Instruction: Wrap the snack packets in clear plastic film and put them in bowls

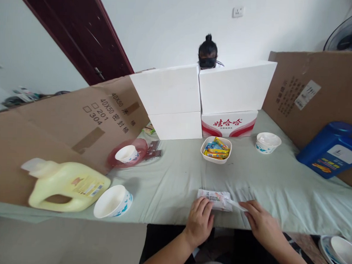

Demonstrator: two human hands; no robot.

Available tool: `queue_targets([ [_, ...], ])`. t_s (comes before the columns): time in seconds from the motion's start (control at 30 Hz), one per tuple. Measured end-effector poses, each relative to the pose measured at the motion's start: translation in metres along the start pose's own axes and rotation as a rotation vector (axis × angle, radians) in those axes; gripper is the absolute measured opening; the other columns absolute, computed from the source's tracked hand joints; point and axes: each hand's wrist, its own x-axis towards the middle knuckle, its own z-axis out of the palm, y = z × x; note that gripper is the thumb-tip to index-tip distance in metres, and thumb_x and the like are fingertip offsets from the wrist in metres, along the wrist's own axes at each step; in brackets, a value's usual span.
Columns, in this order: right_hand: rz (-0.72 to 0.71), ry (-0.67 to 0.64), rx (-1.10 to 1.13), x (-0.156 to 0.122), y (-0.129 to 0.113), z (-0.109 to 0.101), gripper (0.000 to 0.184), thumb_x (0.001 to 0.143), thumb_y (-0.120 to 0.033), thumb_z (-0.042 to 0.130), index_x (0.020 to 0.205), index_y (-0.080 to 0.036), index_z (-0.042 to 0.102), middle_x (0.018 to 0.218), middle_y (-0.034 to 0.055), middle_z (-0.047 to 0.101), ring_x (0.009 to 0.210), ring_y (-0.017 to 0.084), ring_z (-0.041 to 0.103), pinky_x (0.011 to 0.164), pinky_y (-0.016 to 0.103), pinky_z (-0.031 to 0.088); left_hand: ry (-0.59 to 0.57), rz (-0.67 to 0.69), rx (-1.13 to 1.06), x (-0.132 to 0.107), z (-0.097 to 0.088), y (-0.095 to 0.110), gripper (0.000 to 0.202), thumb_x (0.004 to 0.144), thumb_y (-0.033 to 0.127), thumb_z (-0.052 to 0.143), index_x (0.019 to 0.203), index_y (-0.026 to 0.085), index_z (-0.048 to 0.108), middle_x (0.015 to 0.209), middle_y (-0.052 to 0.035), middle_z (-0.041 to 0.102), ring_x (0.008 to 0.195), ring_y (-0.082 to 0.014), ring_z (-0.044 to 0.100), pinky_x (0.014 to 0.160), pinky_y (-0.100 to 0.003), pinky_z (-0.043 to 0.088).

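Observation:
A white printed packet point(215, 196) lies flat near the front edge of the cloth-covered table. Holding down its left side is my left hand point(200, 218), with fingers curled over the wrapper. My right hand point(259, 217) pinches the near end of a slim white strip point(237, 205), which looks like a plastic utensil. The strip's far end rests over the packet's right half; its exact shape is hard to make out. Beyond the packet stands a small white bowl point(216, 161) filled with yellow and blue wrapped sticks point(217, 151).
White boxes point(174, 97) form a wall at the back, a person's head point(208, 51) behind them. To the left are a yellow jug point(71, 186), a paper bowl point(113, 202) and a pink plate point(128, 164). A lidded paper bowl point(268, 143) and blue bottle point(332, 148) stand right.

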Motion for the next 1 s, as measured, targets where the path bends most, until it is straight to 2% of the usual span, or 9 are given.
queue_targets([
  [0.1, -0.025, -0.083, 0.032, 0.005, -0.020, 0.006, 0.036, 0.093, -0.022, 0.035, 0.116, -0.024, 0.063, 0.105, 0.0086, 0.064, 0.088, 0.019, 0.066, 0.076, 0.032, 0.054, -0.004, 0.024, 0.002, -0.001, 0.004, 0.005, 0.044, 0.087, 0.020, 0.049, 0.131, 0.018, 0.051, 0.119, -0.0130, 0.058, 0.117, -0.0282, 0.050, 0.098, -0.047, 0.046],
  [0.2, -0.010, -0.111, 0.052, 0.006, -0.026, 0.013, 0.038, 0.093, -0.019, 0.034, 0.118, -0.022, 0.062, 0.105, 0.0098, 0.063, 0.090, 0.020, 0.065, 0.079, 0.032, 0.053, -0.018, 0.028, 0.053, -0.004, 0.011, 0.011, 0.049, 0.088, 0.029, 0.053, 0.137, 0.027, 0.047, 0.122, -0.0120, 0.054, 0.118, -0.0307, 0.048, 0.096, -0.051, 0.045],
  [0.3, -0.003, -0.143, 0.078, 0.005, -0.021, 0.013, 0.038, 0.093, -0.020, 0.034, 0.120, -0.023, 0.061, 0.106, 0.0094, 0.063, 0.091, 0.019, 0.065, 0.079, 0.032, 0.053, -0.011, -0.023, 0.088, -0.006, 0.018, 0.014, 0.050, 0.088, 0.038, 0.056, 0.137, 0.027, 0.048, 0.121, -0.0119, 0.054, 0.117, -0.0319, 0.049, 0.096, -0.050, 0.045],
  [0.5, 0.050, -0.121, 0.055, 0.010, -0.007, -0.009, 0.037, 0.095, -0.030, 0.032, 0.116, -0.023, 0.062, 0.106, 0.0082, 0.063, 0.089, 0.020, 0.066, 0.078, 0.034, 0.053, 0.041, -0.038, 0.134, -0.010, 0.027, 0.016, 0.046, 0.087, 0.037, 0.054, 0.131, 0.023, 0.054, 0.122, -0.0127, 0.057, 0.118, -0.0320, 0.049, 0.098, -0.049, 0.044],
  [0.63, -0.022, -0.153, 0.121, 0.027, -0.033, -0.015, 0.036, 0.095, -0.028, 0.032, 0.117, -0.024, 0.061, 0.107, 0.0076, 0.064, 0.090, 0.018, 0.066, 0.078, 0.030, 0.052, 0.088, -0.028, 0.165, -0.014, 0.031, 0.015, 0.045, 0.087, 0.037, 0.053, 0.130, 0.022, 0.055, 0.124, -0.0129, 0.058, 0.122, -0.0323, 0.048, 0.099, -0.049, 0.043],
  [0.77, -0.096, -0.230, 0.092, 0.049, -0.069, -0.003, 0.035, 0.092, -0.020, 0.035, 0.113, -0.022, 0.063, 0.106, 0.0084, 0.066, 0.090, 0.018, 0.066, 0.078, 0.029, 0.050, 0.112, -0.038, 0.179, -0.015, 0.033, 0.016, 0.039, 0.088, 0.036, 0.050, 0.124, 0.023, 0.058, 0.123, -0.0119, 0.059, 0.121, -0.0305, 0.050, 0.099, -0.048, 0.044],
  [0.83, -0.088, -0.252, 0.037, 0.057, -0.075, 0.003, 0.034, 0.091, -0.019, 0.037, 0.111, -0.022, 0.065, 0.103, 0.0084, 0.067, 0.088, 0.019, 0.067, 0.076, 0.028, 0.050, 0.117, -0.039, 0.172, -0.014, 0.033, 0.016, 0.039, 0.088, 0.034, 0.049, 0.124, 0.022, 0.058, 0.124, -0.0119, 0.059, 0.121, -0.0298, 0.051, 0.099, -0.048, 0.044],
  [0.9, -0.072, -0.261, 0.011, 0.060, -0.070, 0.004, 0.034, 0.090, -0.019, 0.037, 0.109, -0.022, 0.066, 0.100, 0.0076, 0.068, 0.086, 0.019, 0.067, 0.074, 0.028, 0.050, 0.116, -0.039, 0.157, -0.014, 0.032, 0.016, 0.040, 0.088, 0.033, 0.049, 0.126, 0.021, 0.056, 0.125, -0.0123, 0.058, 0.121, -0.0296, 0.051, 0.099, -0.048, 0.044],
  [1.0, -0.035, -0.262, 0.041, 0.051, -0.042, -0.008, 0.034, 0.090, -0.021, 0.038, 0.105, -0.024, 0.068, 0.098, 0.0061, 0.069, 0.087, 0.019, 0.067, 0.076, 0.029, 0.050, 0.102, -0.048, 0.141, -0.015, 0.032, 0.016, 0.041, 0.087, 0.032, 0.050, 0.126, 0.021, 0.055, 0.125, -0.0129, 0.058, 0.120, -0.0306, 0.051, 0.100, -0.049, 0.044],
])
